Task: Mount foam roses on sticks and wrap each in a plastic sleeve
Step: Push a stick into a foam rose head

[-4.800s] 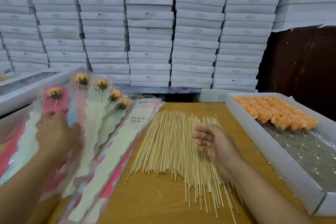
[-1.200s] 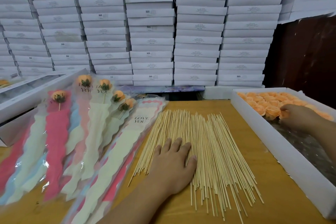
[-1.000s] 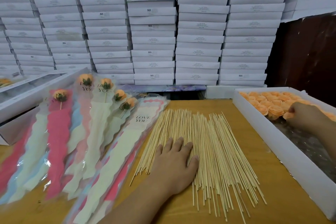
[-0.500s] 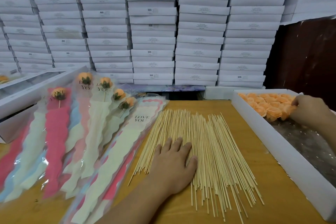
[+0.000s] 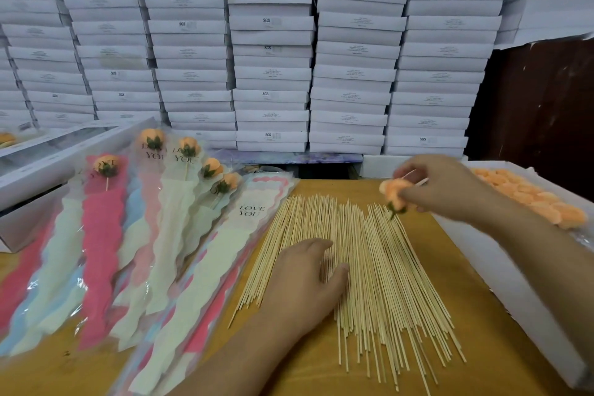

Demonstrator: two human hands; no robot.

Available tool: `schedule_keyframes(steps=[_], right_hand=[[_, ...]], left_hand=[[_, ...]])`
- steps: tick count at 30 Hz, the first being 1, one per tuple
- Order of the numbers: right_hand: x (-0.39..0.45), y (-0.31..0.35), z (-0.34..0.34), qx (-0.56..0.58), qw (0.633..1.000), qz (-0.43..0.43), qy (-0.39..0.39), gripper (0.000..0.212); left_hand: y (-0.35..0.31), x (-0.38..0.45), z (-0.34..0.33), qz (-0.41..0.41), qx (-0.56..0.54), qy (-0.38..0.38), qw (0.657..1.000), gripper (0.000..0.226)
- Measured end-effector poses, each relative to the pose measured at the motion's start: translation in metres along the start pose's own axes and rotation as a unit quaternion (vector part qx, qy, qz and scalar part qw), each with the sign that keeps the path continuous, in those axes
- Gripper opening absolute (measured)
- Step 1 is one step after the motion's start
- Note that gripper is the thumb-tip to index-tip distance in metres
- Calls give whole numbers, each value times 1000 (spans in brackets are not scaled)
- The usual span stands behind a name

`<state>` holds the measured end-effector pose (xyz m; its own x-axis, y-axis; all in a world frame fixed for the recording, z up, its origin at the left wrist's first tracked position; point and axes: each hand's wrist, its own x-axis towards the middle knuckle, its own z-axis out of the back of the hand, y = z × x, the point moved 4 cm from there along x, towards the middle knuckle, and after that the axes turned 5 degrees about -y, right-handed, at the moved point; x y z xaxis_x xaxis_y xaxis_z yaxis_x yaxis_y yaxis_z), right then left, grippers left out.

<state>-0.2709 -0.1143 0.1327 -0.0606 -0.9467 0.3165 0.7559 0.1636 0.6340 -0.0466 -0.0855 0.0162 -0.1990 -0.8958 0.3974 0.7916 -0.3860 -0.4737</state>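
1. One rose (image 5: 394, 191) is out of the box now. Half a second ago the right hand (image 5: 440, 188) was still over in the white box (image 5: 501, 270) among the orange roses (image 5: 530, 196); now it has swung back over the far end of the sticks (image 5: 369, 270), fingers pinched around that foam head with the green base pointing down.
2. Something thin and pale pokes out of that same hand on the right side (could be a stick, honestly can't tell).
3. Left hand (image 5: 303, 280) hasn't moved at all: palm down, fingers flat and a bit spread on the stick pile, pressing rather than gripping anything. No stick separated out yet as far as I can see.
4. So my read is the picking part is done and next is getting a single stick free and pushing it into the green base. With the pile this tightly packed, grabbing two at once looks like the easy mistake.
5. Five finished ones (image 5: 106, 167) sit in their sleeves on the left, and an empty "LOVE YOU" sleeve (image 5: 221, 254) lies right beside the sticks, probably next in line.
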Motion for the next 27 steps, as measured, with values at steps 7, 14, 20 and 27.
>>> schedule_keyframes(steps=[7, 14, 20, 27], right_hand=[[-41, 15, -80, 34, 996, 19, 76, 33], [-50, 15, -98, 40, 998, 17, 50, 32], [-55, 15, -95, 106, 994, 27, 20, 23], [-46, -27, -80, 13, 997, -60, -37, 30]], left_hand=[[-3, -1, 2, 14, -103, -6, 995, 54], [-1, -2, 7, 19, -148, -21, 989, 27], [-1, 0, 9, 17, -150, -52, 987, 22], [13, 6, 12, 122, -237, -93, 959, 14]])
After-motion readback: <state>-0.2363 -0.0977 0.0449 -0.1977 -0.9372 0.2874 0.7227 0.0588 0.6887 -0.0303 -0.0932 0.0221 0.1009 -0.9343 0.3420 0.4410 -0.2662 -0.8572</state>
